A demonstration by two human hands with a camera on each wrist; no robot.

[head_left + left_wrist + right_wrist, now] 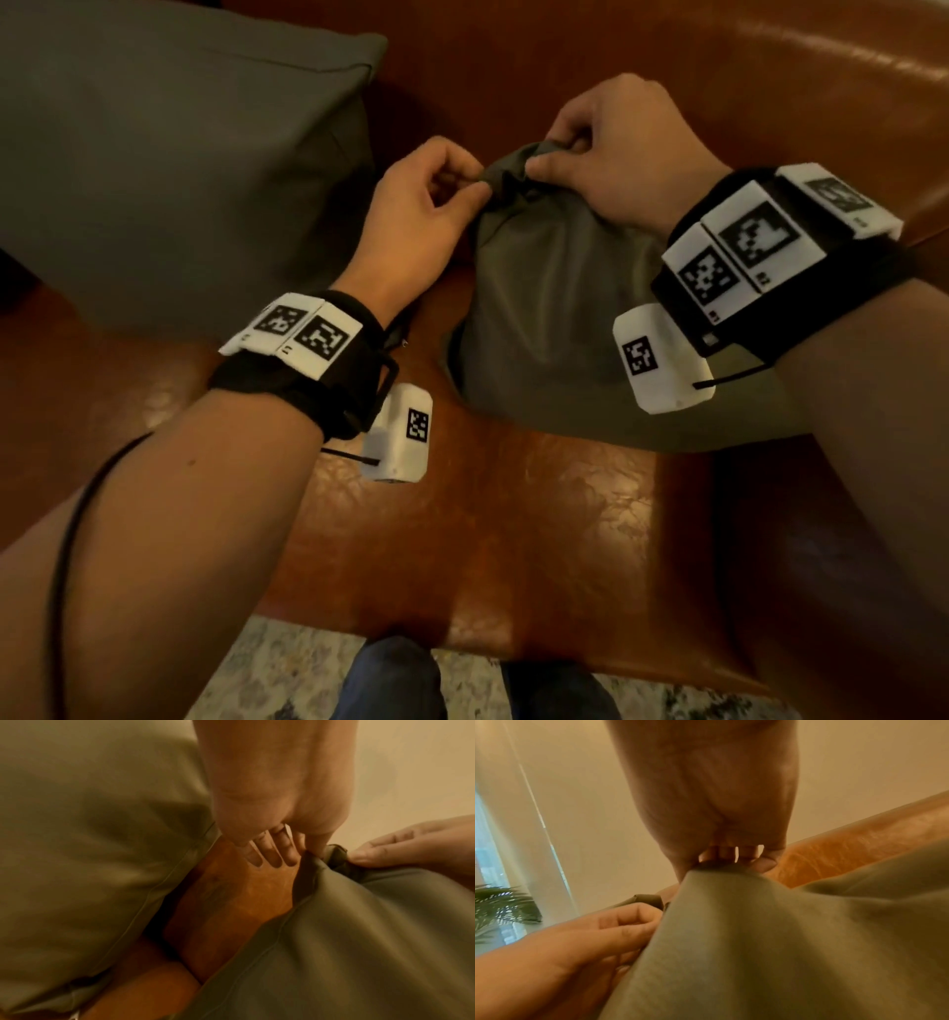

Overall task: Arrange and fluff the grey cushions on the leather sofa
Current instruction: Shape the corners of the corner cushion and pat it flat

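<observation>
Big grey cushion (169,169) sits far left, propped upright vs the sofa (488,539) back, untouched. Just beside it on the right, a strip of brown leather seat shows between it & the 2nd cushion.

Left hand (426,205): fingers curled in, thumb + forefinger pinching the bunched top corner of the small grey cushion (554,308) from its left side. Other fingers tucked, holding nothing else.

Small cushion lies on the seat, centre-right, corner pulled up into a peak, fabric creased below it. Its lower part spreads flat on the leather toward the seat's front edge.

Right hand (616,149): also curled, gripping the same gathered corner from the right/top; thumb tip nearly meets the left hand's fingertips. Both hands close together on that one corner.

Head view only: both wrist bands w/ black-white marker tags, a dark cable along the left forearm, patterned rug (277,673) & dark trouser legs at bottom edge.

Left wrist view: left-hand fingers (272,854) curled above the gap of leather, seam piping of the big cushion (90,831) at left, right hand (411,845) coming in from the right edge.

Right wrist view: right-hand fingers (765,864) clamped on the fabric peak, left hand (590,935) below-left; a leafy plant (503,906) & pale curtain (513,821) at far left, sofa back's top edge at right.
</observation>
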